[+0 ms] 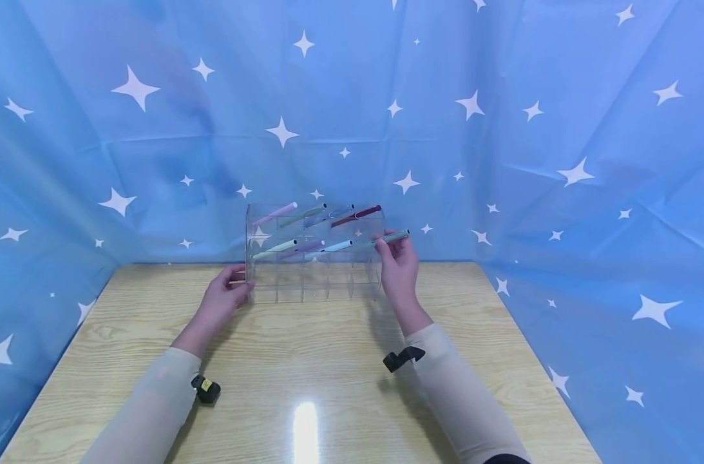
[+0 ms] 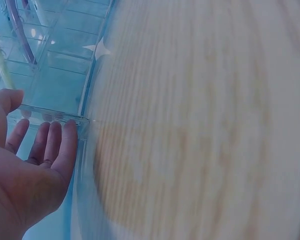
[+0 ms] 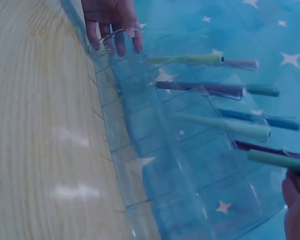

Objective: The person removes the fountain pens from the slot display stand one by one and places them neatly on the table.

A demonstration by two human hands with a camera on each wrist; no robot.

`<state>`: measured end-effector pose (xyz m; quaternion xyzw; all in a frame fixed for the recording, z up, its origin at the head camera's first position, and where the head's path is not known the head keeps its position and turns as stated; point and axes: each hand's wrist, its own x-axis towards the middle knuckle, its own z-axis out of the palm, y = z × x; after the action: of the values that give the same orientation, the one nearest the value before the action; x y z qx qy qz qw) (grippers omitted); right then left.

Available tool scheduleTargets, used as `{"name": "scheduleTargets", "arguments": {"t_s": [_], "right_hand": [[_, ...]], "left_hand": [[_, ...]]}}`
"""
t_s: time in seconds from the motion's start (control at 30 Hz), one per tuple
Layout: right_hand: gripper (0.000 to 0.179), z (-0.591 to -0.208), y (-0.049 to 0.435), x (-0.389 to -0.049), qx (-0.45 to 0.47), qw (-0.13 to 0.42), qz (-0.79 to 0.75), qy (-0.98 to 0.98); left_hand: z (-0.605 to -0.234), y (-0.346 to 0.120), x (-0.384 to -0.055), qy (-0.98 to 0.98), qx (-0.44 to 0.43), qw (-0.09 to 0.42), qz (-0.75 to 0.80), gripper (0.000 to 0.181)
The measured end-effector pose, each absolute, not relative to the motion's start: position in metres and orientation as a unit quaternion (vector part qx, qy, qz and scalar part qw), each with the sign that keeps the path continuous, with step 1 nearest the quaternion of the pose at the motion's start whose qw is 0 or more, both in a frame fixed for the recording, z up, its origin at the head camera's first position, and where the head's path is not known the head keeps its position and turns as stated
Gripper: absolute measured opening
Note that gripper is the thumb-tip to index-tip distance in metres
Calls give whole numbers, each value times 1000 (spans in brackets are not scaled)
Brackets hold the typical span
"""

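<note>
A clear plastic pen rack [image 1: 315, 293] with tiered compartments stands at the far side of the table. My left hand [image 1: 219, 299] holds its left end, thumb at the front and fingers along the side wall. Beyond the rack's right end, my right hand [image 1: 402, 270] pinches a green pen [image 1: 395, 236] between thumb and fingers, tilted over the lower row. That row holds a pale green pen [image 1: 276, 249], a purple pen [image 3: 200, 88] and a light blue pen [image 1: 335, 247]. Above lean a lilac pen [image 1: 277, 213], a dark green one, a blue one and a dark red pen [image 1: 357, 216].
The wooden table [image 1: 294, 361] reaches back to a blue curtain [image 1: 340, 90] with white stars, which also hangs along both sides. Each sleeve carries a small black wrist camera [image 1: 207, 390]. Lamp glare lies on the near tabletop.
</note>
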<state>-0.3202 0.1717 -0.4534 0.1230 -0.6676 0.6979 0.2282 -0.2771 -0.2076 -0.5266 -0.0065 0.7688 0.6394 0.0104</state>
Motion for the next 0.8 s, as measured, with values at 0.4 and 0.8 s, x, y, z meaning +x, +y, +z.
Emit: {"name": "scheduleTargets", "arguments": {"t_s": [0.4, 0.8], "right_hand": [[49, -458, 173, -304, 126, 165, 721, -662], [58, -463, 162, -288, 118, 113, 693, -703]], "left_hand": [[-532, -209, -282, 768, -2, 24, 640, 57], [-530, -209, -279, 759, -3, 17, 651, 58]]}}
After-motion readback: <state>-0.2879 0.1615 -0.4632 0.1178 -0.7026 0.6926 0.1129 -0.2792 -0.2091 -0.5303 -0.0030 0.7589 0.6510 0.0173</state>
